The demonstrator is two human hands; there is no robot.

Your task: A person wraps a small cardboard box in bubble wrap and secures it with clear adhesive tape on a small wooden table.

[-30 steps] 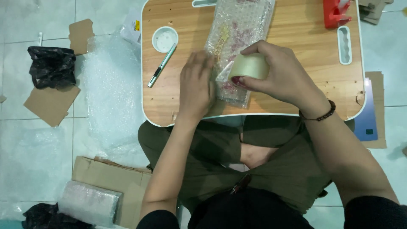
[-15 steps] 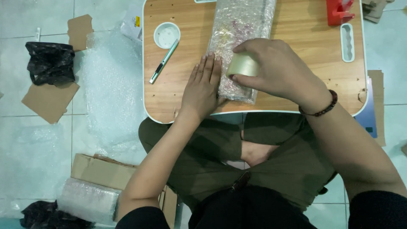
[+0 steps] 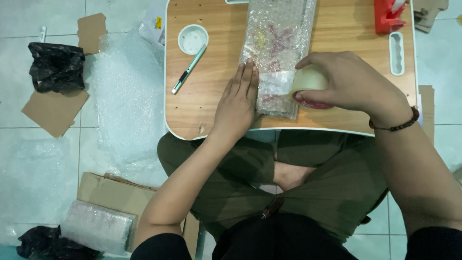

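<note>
Since the earlier frame, the right hand (image 3: 351, 82) had drawn the tape roll (image 3: 308, 79) rightward off the bubble-wrapped parcel (image 3: 278, 48), leaving a clear strip of tape (image 3: 275, 83) stretched across the wrap. The right grip was closed around the tape roll (fingers curled over its top, thumb below). The left hand (image 3: 238, 101) lay flat and open, holding nothing, its fingertips pressed against the parcel's left edge. The parcel lay lengthwise on the wooden surface (image 3: 202, 106), its near end close to the front rim. A green utility knife (image 3: 188, 69) and a white round lid (image 3: 193, 38) lay well left of the parcel. A red tape dispenser (image 3: 387, 17) stood at the far right corner.
</note>
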